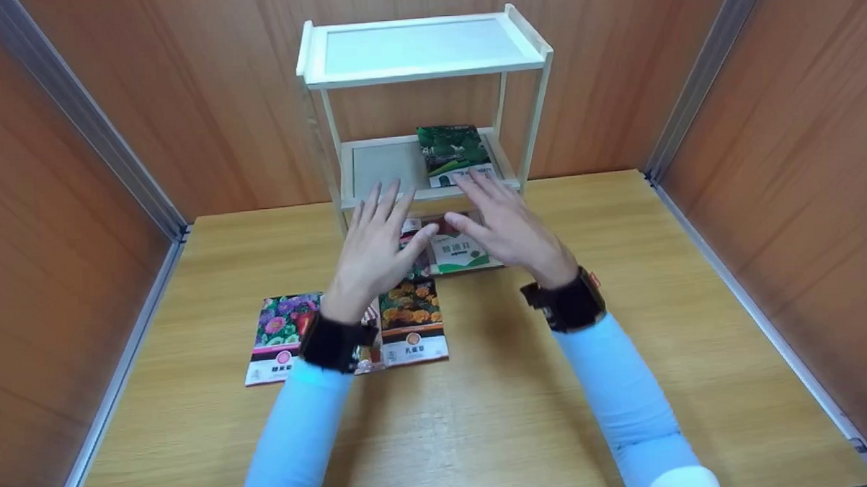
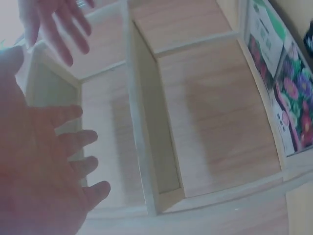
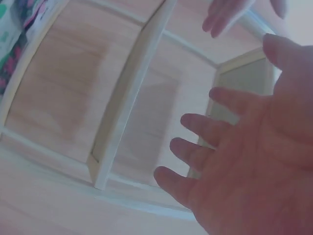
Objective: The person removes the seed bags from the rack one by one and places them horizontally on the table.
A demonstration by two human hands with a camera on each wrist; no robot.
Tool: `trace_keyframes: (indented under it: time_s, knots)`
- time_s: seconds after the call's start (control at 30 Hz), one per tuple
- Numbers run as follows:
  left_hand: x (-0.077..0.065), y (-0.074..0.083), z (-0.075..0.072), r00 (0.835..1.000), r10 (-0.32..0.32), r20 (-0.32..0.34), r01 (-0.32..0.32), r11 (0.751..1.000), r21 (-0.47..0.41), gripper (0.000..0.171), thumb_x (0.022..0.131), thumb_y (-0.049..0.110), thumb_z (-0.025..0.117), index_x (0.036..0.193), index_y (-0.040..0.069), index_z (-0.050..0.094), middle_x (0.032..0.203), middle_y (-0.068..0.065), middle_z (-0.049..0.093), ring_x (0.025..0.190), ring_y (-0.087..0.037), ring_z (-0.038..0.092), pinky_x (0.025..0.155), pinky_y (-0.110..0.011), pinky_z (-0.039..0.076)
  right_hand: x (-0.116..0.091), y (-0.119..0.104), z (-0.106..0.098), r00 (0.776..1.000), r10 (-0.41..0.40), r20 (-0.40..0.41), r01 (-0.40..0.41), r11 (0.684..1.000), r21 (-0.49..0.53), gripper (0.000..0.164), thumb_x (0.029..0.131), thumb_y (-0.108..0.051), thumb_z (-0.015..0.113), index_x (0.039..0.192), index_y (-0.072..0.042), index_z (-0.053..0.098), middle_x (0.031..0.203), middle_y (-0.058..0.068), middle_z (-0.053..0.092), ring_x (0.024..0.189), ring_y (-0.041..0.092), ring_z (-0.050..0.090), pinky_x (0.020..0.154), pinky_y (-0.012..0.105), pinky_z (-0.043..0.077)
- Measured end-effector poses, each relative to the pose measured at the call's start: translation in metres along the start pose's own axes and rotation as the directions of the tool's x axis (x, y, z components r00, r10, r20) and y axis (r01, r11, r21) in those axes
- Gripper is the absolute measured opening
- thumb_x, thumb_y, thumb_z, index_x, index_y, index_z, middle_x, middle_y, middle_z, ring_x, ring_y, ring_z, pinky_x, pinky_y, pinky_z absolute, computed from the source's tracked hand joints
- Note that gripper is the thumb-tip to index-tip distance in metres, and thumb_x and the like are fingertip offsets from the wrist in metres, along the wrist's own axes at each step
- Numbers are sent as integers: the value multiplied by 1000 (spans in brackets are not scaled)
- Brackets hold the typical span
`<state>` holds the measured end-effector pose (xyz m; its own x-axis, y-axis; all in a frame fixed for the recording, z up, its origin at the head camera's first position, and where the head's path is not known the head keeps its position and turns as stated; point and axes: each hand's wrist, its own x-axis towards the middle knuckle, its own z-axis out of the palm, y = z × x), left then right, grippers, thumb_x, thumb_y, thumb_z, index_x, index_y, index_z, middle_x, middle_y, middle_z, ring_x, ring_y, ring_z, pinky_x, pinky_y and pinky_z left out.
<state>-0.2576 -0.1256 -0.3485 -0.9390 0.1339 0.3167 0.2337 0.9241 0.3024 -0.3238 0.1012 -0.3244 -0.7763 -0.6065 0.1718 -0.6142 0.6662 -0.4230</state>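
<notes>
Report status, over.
Left hand, right hand: empty, fingers spread. Dark green rectangular packet on white wooden rack. Head view: right hand partly hides white-green rectangular packet.

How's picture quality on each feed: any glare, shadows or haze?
Head: clearest, soft shadows on the tabletop; left wrist: hazy, washed out at upper left, left hand soft; right wrist: hazy too, glare at upper right, right hand soft.

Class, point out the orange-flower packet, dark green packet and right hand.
Orange-flower packet (image 1: 411,314): head view, flower picture.
Dark green packet (image 1: 455,152): head view, cover picture.
Right hand (image 1: 506,228): head view, back of the hand.
</notes>
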Motion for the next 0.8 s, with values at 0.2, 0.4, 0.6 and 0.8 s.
trace_keyframes:
  time_s: [0.2,0.4,0.6,0.8]
  knots:
    - [40,-4,-5,998,-46,38,43,996,83,85,101,75,19,165,20,22,172,-10,11,158,-31,-1,125,-55,2,44,8,-9,998,56,-31,-58,995,-77,73,107,-58,39,164,-15,23,169,21,12,156,38,9,126,54,8]
    - [68,-6,-4,995,-92,42,83,980,183,86,100,77,16,165,20,22,171,-11,15,157,-35,3,124,-60,2,71,15,-14,989,148,17,-145,983,-114,74,107,-60,35,165,-16,23,170,21,9,157,38,3,126,54,8]
    - [94,-5,-1,987,-129,91,120,988,98,88,100,76,11,164,18,25,171,-11,17,157,-36,6,124,-60,4,91,20,-19,983,177,47,-174,982,-74,75,108,-55,34,164,-8,19,169,23,13,157,34,7,127,43,3]
    - [114,1,7,973,-164,163,182,978,-102,88,100,75,8,165,17,22,170,-12,18,157,-35,10,125,-57,7,104,29,-24,963,260,63,-261,965,8,78,107,-57,30,164,-6,16,168,24,16,156,35,12,127,45,11]
